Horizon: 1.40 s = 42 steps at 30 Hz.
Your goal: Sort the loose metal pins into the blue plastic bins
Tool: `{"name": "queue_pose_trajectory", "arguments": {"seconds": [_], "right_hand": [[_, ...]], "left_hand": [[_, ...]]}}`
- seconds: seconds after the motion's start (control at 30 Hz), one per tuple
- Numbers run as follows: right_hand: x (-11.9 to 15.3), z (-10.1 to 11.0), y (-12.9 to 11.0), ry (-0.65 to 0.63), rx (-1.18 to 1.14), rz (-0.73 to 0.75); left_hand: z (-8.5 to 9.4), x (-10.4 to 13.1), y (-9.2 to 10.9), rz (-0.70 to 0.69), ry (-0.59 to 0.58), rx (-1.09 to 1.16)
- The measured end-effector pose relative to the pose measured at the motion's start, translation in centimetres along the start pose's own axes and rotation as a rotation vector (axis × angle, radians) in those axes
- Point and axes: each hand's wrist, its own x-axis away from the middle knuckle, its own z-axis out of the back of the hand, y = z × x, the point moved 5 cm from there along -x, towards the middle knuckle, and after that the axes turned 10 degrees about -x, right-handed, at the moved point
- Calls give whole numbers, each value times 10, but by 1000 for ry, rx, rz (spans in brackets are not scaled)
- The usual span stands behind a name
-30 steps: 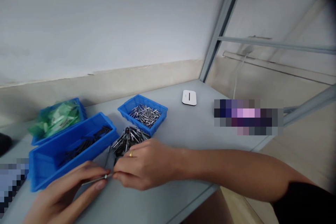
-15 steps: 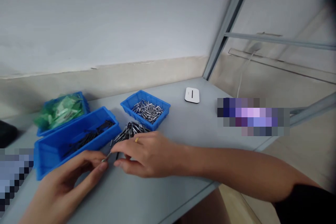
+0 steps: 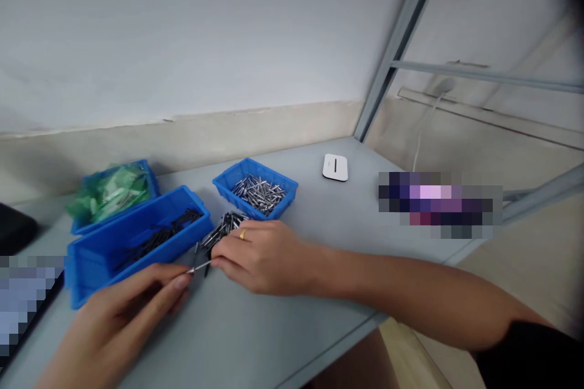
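A thin silver metal rod [image 3: 201, 266] spans the gap between my two hands, above the table. My left hand [image 3: 130, 313] pinches its near end between thumb and forefinger. The far end is in the pinched fingertips of my right hand [image 3: 267, 258], which wears a ring. Behind the right fingers lies a pile of black and silver rods [image 3: 223, 228], partly hidden by that hand. A long blue bin [image 3: 93, 255] with thin black pieces [image 3: 157, 238] stands just beyond my left hand. Silver pins [image 3: 259, 193] fill a smaller blue bin [image 3: 228, 189] behind the pile.
Another blue bin [image 3: 148, 176] at the back left holds green plastic bags [image 3: 116, 191]. A white square device [image 3: 335, 168] sits toward the back right. A metal frame post [image 3: 396, 42] rises at the table's corner. Blurred-out items lie at both sides.
My right thumb and forefinger, apart before, have closed on the rod's far end. The right hand has shifted slightly right, and more of the rod shows between the hands.
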Motion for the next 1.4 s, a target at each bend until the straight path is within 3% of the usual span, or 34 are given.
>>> {"name": "queue_pose_trajectory", "arguments": {"seconds": [0.13, 0.27, 0.37, 0.47, 0.57, 0.63, 0.73, 0.83, 1.0, 1.1, 1.27, 1.4], "right_hand": [[-1, -3, 4, -71, -25, -34], [-6, 7, 8, -138, -35, -58], [-14, 39, 21, -83, -20, -133], [-16, 73, 52, 59, -20, -329], [-10, 77, 83, 26, 24, -525], [-3, 71, 91, 28, 50, -562], [4, 60, 84, 51, 51, -504], [3, 54, 60, 63, -25, -284], [1, 36, 29, -169, -2, -19], [1, 29, 23, -247, 16, 28], [1, 32, 24, -226, 6, 24], [2, 32, 24, -241, 23, 24]], "left_hand": [[1, -2, 8, 35, -38, 79], [4, -5, 14, -35, -51, 30], [5, -7, 20, -193, -45, 27], [0, -5, 29, -450, -81, 26], [-7, -5, 35, -591, -116, -51], [-7, -5, 39, -635, -85, -118], [-2, -6, 43, -694, -3, -181], [-2, -7, 40, -724, 29, -222], [-14, -9, 25, -663, -26, -238], [-17, -9, 19, -634, -27, -222], [-20, -7, 6, -605, -12, -247], [-22, -6, -1, -666, 12, -272]]}}
